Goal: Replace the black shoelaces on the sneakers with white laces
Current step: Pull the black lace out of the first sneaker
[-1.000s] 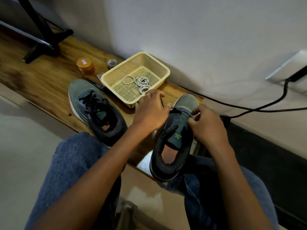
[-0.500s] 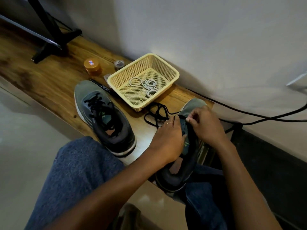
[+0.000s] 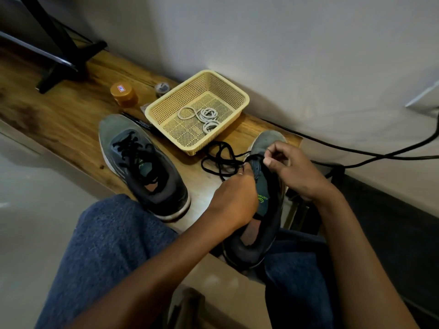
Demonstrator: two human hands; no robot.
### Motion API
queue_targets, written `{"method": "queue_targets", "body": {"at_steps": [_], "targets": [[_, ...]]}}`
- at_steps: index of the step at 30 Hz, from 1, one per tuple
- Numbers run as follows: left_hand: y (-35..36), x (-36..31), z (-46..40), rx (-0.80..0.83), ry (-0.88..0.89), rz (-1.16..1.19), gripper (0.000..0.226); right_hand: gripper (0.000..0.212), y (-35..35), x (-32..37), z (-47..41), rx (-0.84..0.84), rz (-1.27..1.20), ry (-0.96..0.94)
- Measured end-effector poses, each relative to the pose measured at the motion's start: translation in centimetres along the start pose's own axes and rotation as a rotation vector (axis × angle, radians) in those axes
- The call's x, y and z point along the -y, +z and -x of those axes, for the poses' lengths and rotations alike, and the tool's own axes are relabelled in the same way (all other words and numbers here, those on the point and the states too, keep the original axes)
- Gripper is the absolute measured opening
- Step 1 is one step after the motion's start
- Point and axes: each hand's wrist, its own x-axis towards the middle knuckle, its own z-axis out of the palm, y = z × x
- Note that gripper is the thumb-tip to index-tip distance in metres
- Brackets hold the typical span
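Observation:
A grey sneaker (image 3: 266, 210) lies across my right knee with its toe on the wooden table (image 3: 61, 124). My left hand (image 3: 234, 200) grips its left side near the eyelets. My right hand (image 3: 292, 167) pinches the black lace at the front eyelets. The loosened black lace (image 3: 219, 160) trails in loops onto the table. A second grey sneaker (image 3: 142, 165), laced in black, stands to the left. Coiled white laces (image 3: 204, 116) lie in a yellow mesh basket (image 3: 237, 96).
An orange-lidded jar (image 3: 123, 93), a small round tin (image 3: 162, 87) and a black pen (image 3: 140, 123) sit left of the basket. A black stand (image 3: 61, 51) is at the far left. A black cable (image 3: 370, 154) runs along the wall at right.
My left hand came back from the basket side to the sneaker. Much of the black lace now lies pulled out in loops on the table.

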Motion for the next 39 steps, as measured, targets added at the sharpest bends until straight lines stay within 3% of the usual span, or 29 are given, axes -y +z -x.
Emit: {"method": "queue_targets", "body": {"at_steps": [9, 12, 14, 16, 20, 23, 27, 30, 33, 36, 39], "targets": [[-0.4, 0.1, 0.1, -0.008, -0.006, 0.063, 0.042, 0.021, -0.5, 0.9, 1.3, -0.046, -0.338, -0.090], [-0.4, 0.2, 0.1, 0.015, -0.017, 0.082, 0.042, 0.007, -0.7, 1.8, 1.9, -0.087, -0.614, -0.093], [-0.5, 0.2, 0.1, 0.012, -0.024, 0.088, 0.043, 0.011, -1.1, 2.7, 2.4, -0.112, -0.807, -0.112], [-0.5, 0.2, 0.0, 0.000, -0.022, 0.093, 0.045, 0.004, -1.4, 3.4, 2.7, -0.154, -0.907, -0.140], [-0.6, 0.3, -0.1, 0.009, -0.018, 0.110, 0.046, 0.011, -1.5, 3.3, 2.3, -0.292, -1.013, -0.161], [-0.9, 0.6, -0.5, 0.042, -0.052, 0.131, 0.032, 0.014, -1.0, 2.5, 1.3, -0.450, -0.754, -0.082], [-1.0, 0.7, -0.6, 0.050, -0.057, 0.147, 0.027, 0.016, -0.1, 0.7, 0.4, -0.590, -0.110, 0.115], [-0.8, 0.7, -0.6, 0.040, -0.045, 0.151, 0.027, 0.013, 0.5, 0.3, 0.4, -0.535, 0.283, 0.149], [-0.6, 0.7, -0.6, 0.013, -0.038, 0.156, 0.029, 0.010, 1.2, 1.3, 0.9, -0.379, 0.537, 0.159], [-0.5, 0.9, -0.7, -0.045, -0.022, 0.121, 0.030, 0.017, 1.7, 1.7, 1.1, -0.251, 0.676, 0.193], [-0.3, 0.8, -0.6, -0.112, 0.018, 0.081, 0.030, 0.015, 1.8, 1.5, 0.9, -0.252, 0.704, 0.158]]}}
